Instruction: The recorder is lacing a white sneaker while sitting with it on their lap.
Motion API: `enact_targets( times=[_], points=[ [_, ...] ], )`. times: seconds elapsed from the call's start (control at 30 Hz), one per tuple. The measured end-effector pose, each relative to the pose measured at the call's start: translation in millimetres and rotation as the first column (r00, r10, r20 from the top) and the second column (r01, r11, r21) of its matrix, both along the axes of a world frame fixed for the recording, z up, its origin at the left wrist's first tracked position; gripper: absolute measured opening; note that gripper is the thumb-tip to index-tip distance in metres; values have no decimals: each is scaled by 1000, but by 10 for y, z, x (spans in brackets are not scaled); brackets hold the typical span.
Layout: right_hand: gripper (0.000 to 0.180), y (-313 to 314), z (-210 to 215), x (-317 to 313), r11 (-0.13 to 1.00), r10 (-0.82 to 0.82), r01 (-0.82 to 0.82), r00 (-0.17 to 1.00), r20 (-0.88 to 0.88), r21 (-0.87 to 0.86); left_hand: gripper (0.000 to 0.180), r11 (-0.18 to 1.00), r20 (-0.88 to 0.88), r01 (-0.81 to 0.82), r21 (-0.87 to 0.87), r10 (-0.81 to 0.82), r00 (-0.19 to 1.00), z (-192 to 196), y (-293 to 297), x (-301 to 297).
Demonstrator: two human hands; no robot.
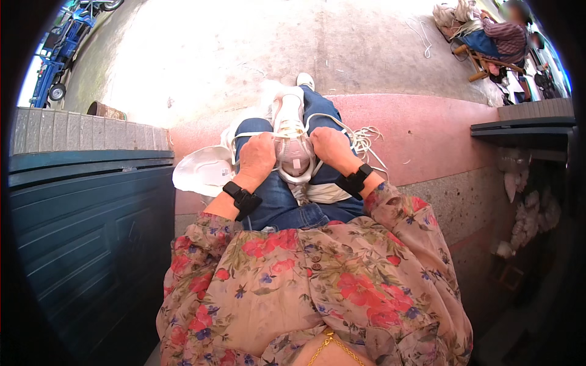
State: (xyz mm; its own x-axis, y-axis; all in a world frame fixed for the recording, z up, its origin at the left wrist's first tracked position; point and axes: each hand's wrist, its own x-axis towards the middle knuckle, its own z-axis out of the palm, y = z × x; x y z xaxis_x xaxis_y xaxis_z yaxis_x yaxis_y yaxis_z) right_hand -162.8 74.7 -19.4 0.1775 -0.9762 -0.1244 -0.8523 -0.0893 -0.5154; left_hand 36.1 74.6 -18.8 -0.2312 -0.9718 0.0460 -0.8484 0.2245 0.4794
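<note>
A pale white-and-pinkish shoe [293, 157] rests between my thighs, with white lace strung across its front. My left hand [257, 154] is closed at the shoe's left side, pinching the white shoelace [282, 135]. On the other side, my right hand [333, 147] is also closed on the lace, which stretches between both hands. Fingertips are partly hidden under the curled hands. Beside my left knee lies another white shoe or shoe part [203, 170]. A tangle of loose white laces [367, 141] hangs past my right knee.
Dark blue door panels [97, 238] stand close on my left. At the right is a dark shelf [519, 128] with whitish bundles below. Farther off, a person [510, 39] sits by a wooden stool [479, 64]; a blue vehicle [54, 58] stands far left.
</note>
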Motion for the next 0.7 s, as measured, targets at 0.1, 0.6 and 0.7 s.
enact_targets(
  times=[0.1,0.6,0.7],
  points=[
    [19,-34,36,24,998,21,-18,998,-54,62,14,992,88,100,-73,-93,992,100,-4,-26],
    [12,-124,-14,83,991,122,-89,909,399,-101,12,974,-185,117,192,-82,979,95,-224,88],
    [13,-100,44,113,987,138,-98,924,357,-128,8,986,-162,161,49,-151,975,281,-289,49]
  ],
)
